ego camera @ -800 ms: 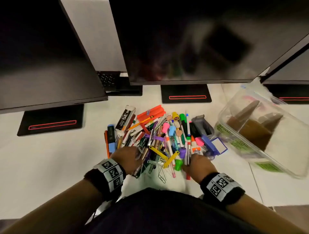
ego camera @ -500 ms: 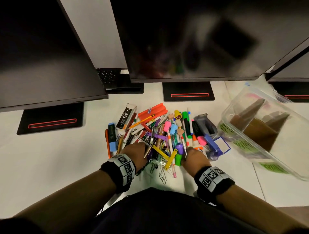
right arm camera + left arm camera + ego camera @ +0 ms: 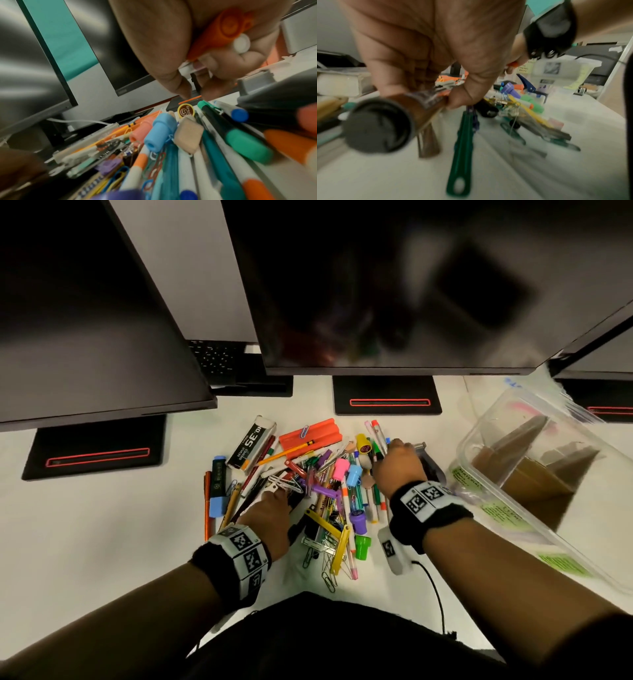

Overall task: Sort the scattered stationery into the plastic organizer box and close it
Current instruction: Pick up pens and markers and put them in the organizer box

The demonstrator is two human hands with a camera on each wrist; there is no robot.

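A pile of stationery (image 3: 329,494) with pens, markers, clips and erasers lies mid-desk. My left hand (image 3: 277,496) is in the pile's left side and grips a bundle of pens (image 3: 426,97), among them a brown one with a dark end cap (image 3: 376,125); a green pen (image 3: 464,148) hangs below. At the pile's far right, my right hand (image 3: 394,451) holds a few pens, their orange and pink ends (image 3: 375,428) sticking out beyond the fingers. In the right wrist view an orange cap (image 3: 223,31) sits in that palm. The clear organizer box (image 3: 486,436) stands open to the right, with cardboard dividers inside.
Three dark monitors (image 3: 394,285) overhang the desk's back, their black bases (image 3: 387,400) behind the pile. A black-and-white staples box (image 3: 251,445) and an orange case (image 3: 311,434) lie at the pile's far edge. Loose paper clips (image 3: 325,570) lie at the near edge.
My right hand has moved from the pile's near edge to its far right side, carrying pens. My left hand has pushed deeper into the pile's left side and closed on pens.
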